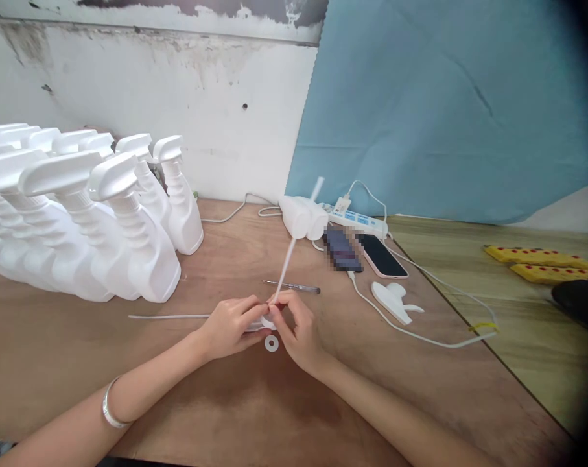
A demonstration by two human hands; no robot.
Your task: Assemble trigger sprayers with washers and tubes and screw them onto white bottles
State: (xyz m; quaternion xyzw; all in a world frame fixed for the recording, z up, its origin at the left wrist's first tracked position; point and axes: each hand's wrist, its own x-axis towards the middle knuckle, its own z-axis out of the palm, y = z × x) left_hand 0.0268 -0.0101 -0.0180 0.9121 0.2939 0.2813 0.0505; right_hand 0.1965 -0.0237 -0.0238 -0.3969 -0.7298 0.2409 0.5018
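Both my hands meet over the table near its middle. My left hand (238, 324) is closed around a white plastic spray head (267, 321), mostly covered by the fingers. The fingertips of my right hand (296, 331) pinch the lower end of a translucent dip tube (286, 264), which slants up and away from the spray head. Whether the tube's end sits inside the head is hidden. A flat white ring washer (271, 343) lies just below the fingers. Another thin white tube (167, 316) extends along the table to the left of my left hand.
Rows of white spray bottles (152, 266) stand at the left. Behind my hands are two white bottles (295, 219) lying down, a screwdriver (298, 287), a power strip (362, 221) and two phones (382, 255). A loose white trigger piece (391, 301) and a cable (430, 338) lie at the right.
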